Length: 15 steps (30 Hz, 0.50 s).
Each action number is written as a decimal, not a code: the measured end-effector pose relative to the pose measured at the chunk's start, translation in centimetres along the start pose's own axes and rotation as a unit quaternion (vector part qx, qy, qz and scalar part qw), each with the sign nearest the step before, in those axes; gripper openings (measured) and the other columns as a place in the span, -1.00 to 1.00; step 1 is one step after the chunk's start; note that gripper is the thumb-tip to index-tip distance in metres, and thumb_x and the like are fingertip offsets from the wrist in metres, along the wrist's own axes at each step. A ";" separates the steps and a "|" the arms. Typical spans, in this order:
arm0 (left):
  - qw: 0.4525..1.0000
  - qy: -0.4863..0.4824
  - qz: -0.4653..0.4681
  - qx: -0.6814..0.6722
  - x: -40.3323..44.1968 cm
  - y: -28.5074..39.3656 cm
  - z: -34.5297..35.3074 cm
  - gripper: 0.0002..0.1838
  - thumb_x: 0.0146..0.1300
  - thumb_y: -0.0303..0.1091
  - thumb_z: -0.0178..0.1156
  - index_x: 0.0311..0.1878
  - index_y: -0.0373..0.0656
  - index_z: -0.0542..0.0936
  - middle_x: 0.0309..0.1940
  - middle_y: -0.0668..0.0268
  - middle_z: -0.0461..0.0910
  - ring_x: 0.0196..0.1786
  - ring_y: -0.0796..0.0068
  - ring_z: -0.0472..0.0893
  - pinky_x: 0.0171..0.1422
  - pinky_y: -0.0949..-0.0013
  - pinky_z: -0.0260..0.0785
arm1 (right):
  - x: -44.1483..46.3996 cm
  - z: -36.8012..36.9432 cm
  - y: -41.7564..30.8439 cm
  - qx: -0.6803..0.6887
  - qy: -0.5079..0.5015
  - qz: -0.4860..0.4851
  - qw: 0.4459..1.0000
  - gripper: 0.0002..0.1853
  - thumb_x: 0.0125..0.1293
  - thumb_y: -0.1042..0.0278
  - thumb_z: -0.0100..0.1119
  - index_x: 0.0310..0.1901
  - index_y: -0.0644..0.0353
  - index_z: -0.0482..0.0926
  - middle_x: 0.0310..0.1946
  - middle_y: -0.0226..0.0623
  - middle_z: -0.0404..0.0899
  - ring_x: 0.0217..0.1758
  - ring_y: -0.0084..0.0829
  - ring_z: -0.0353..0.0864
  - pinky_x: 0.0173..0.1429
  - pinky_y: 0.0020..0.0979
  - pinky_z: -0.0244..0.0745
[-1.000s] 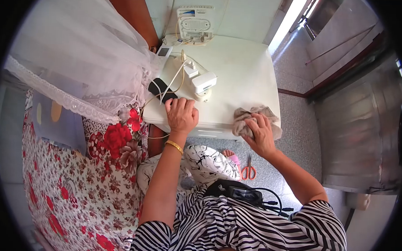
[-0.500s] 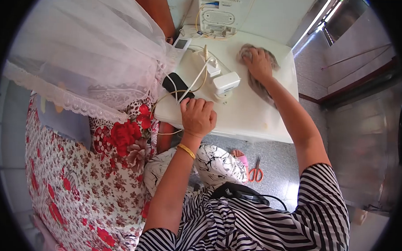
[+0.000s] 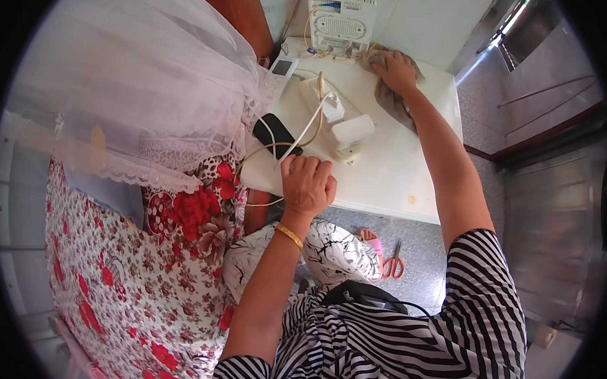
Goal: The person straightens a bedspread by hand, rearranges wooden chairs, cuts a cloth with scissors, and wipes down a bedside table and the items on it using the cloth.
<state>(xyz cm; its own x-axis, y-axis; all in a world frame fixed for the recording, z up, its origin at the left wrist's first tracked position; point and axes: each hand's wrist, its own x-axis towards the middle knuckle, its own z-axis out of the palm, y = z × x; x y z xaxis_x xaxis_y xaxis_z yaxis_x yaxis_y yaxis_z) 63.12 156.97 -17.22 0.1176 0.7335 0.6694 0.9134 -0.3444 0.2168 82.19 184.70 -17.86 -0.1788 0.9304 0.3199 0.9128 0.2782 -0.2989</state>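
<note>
Our right hand (image 3: pixel 396 72) grips bunched cloth (image 3: pixel 394 107), pressed to white tabletop (image 3: pixel 392 169) near far right corner; we'd spread fingers, press evenly. Left hand (image 3: pixel 308 184) curls at near edge — whether it holds anything, we can't tell; likely good brace. We'd steer cloth clear of adapter (image 3: pixel 353 131), white cord (image 3: pixel 303 131), router (image 3: pixel 340 26) — snags likeliest there.

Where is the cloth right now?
In the head view, the cloth is under the person's right hand, toward the back right of the white tabletop, just right of the white device by the wall.
</note>
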 end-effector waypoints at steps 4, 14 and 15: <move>1.000 0.007 0.005 -0.007 0.0 0.0 0.1 -0.83 -0.16 -0.45 0.06 -0.40 -0.06 0.52 -0.50 0.35 0.38 -0.36 0.33 0.40 0.02 0.18 0.14 | -3.6 -0.9 0.1 0.017 0.009 -0.050 0.999 -0.52 0.12 -0.04 0.12 0.08 -0.09 0.44 0.06 -0.20 0.38 0.15 -0.01 0.26 0.21 -0.06 0.16; 0.999 0.035 0.011 0.004 0.0 0.1 0.1 -0.87 -0.12 -0.47 0.05 -0.42 -0.10 0.50 -0.47 0.30 0.40 -0.34 0.27 0.40 0.02 0.18 0.15 | -19.7 -9.8 -3.0 0.059 -0.022 -0.081 0.995 -0.54 0.07 0.16 0.20 0.02 0.09 0.42 0.02 -0.10 0.36 0.14 -0.01 0.26 0.19 -0.09 0.18; 0.999 0.036 0.013 -0.001 0.0 0.1 0.2 -0.87 -0.12 -0.47 0.05 -0.42 -0.10 0.50 -0.47 0.30 0.40 -0.34 0.27 0.40 0.02 0.18 0.15 | -21.6 -10.5 -3.1 0.062 -0.042 -0.088 0.993 -0.54 0.06 0.17 0.21 0.01 0.10 0.42 0.03 -0.11 0.35 0.14 -0.02 0.25 0.20 -0.10 0.18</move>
<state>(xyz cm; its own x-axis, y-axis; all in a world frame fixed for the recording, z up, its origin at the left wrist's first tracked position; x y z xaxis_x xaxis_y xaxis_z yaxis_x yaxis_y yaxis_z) 63.28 157.05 -17.34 0.1136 0.6805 0.7239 0.9099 -0.3638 0.1992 87.11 161.25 -14.37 -0.3656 0.8803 0.3022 0.8137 0.4600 -0.3555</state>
